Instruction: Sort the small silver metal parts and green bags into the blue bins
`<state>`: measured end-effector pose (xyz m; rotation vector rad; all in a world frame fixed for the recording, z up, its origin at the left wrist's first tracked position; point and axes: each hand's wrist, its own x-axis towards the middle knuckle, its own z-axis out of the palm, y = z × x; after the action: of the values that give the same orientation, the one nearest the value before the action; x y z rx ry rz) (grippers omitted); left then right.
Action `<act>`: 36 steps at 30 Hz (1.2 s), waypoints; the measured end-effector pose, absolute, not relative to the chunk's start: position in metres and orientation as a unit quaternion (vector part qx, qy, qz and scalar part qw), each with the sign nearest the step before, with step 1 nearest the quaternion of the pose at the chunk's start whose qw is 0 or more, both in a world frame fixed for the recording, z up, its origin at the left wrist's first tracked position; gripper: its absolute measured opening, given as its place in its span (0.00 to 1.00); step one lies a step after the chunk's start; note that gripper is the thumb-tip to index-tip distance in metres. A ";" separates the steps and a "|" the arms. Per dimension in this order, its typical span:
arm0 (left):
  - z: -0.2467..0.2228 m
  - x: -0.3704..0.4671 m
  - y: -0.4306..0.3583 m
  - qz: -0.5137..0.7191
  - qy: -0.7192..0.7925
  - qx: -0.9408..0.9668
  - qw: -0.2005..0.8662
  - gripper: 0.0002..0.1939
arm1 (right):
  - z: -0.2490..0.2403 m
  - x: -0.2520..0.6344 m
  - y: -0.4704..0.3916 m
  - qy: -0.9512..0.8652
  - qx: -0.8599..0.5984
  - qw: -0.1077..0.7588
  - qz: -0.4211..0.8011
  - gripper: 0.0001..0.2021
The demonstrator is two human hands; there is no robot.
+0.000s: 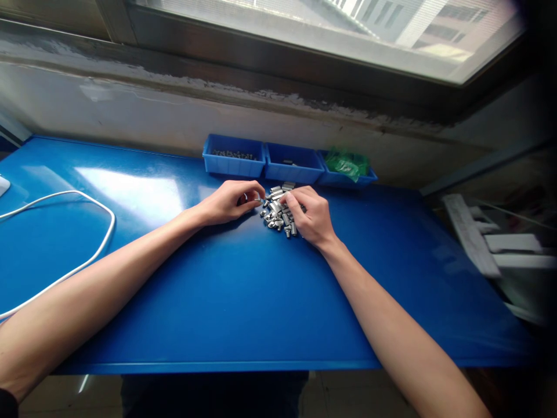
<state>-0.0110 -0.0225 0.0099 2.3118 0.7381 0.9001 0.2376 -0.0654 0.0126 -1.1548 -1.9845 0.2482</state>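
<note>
A pile of small silver metal parts (274, 222), short screws and cylindrical spacers by their look, lies on the blue table (243, 302). At the pile's left edge is my left hand (232, 202), its thumb and index finger closed on a small silver metal part (257, 200) too small to name surely. From the right my right hand (312, 216) reaches over the pile, thumb and fingers pinched together at its upper middle. Whatever sits between those fingertips is hard to separate from the parts beneath, and the palm hides some of the pile.
Three blue bins stand in a row behind the pile: a left bin (235, 166) with small metal parts, a middle bin (293, 172) with a few pieces, and a right bin (369, 180) holding a green plastic bag (347, 164). A white cable (108, 232) curves across the left side.
</note>
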 end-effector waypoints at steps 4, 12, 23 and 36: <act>0.012 -0.011 -0.024 0.360 0.278 0.830 0.323 0.15 | 0.013 0.237 -0.066 -0.783 -0.459 0.407 0.100 0.19; 0.010 -0.016 -0.012 0.532 0.341 0.638 0.440 0.34 | 0.011 0.238 -0.064 -0.786 -0.454 0.407 0.098 0.19; 0.014 -0.013 -0.021 0.454 0.295 0.746 0.388 0.24 | 0.011 0.238 -0.064 -0.784 -0.456 0.409 0.098 0.18; 0.004 -0.011 -0.025 0.324 0.174 0.908 0.202 0.09 | 0.012 0.238 -0.065 -0.788 -0.455 0.403 0.091 0.18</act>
<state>-0.0106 -0.0247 0.0038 2.5346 0.4860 0.9054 0.2378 -0.0650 0.0116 -1.1497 -1.9914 0.2307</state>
